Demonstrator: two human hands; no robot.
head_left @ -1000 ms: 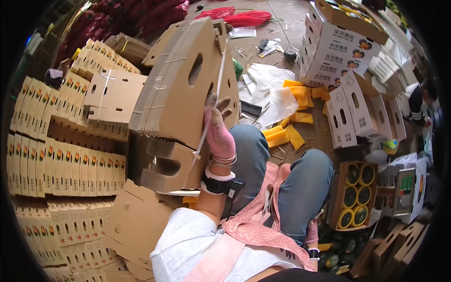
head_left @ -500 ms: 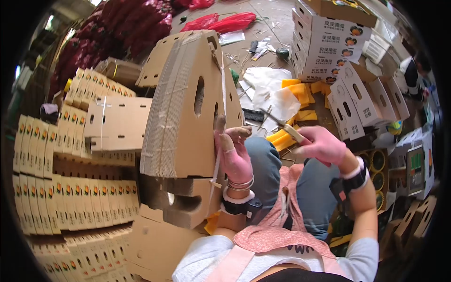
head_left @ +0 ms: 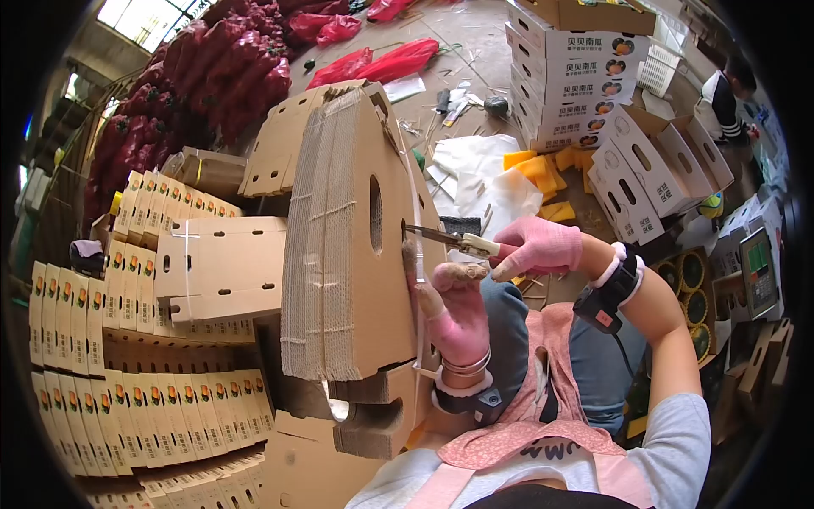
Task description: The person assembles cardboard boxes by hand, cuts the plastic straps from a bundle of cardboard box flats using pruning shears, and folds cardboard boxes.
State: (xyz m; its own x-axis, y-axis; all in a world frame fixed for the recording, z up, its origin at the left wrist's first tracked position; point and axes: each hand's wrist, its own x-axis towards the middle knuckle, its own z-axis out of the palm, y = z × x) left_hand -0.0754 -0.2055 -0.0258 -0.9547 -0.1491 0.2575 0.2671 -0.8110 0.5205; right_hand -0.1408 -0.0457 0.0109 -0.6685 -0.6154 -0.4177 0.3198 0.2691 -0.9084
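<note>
A bundle of flattened cardboard boxes [head_left: 373, 288] stands on edge before me, with a white strap [head_left: 418, 199] running down its right face. My left hand [head_left: 458, 327], in a pink glove, is beside that face, one finger pointing up along the strap and the others apart. In my right hand [head_left: 543, 248], also pink-gloved, is a pair of scissors [head_left: 462, 242], its fingers closed round the pale handles. The metal blades reach left to the strap and the cardboard edge; whether they touch the strap I cannot tell.
Rows of printed folded boxes [head_left: 161, 416] and a strapped bundle [head_left: 225, 263] are at left. Red mesh sacks [head_left: 220, 76] pile up behind. White printed cartons [head_left: 581, 81] stand at back right, near yellow pieces [head_left: 534, 174]. Another person [head_left: 721, 106] is at far right.
My right hand has moved left, carrying the scissors from above my knees to the strap. The view has shifted, so the bundle appears lower and further right.
</note>
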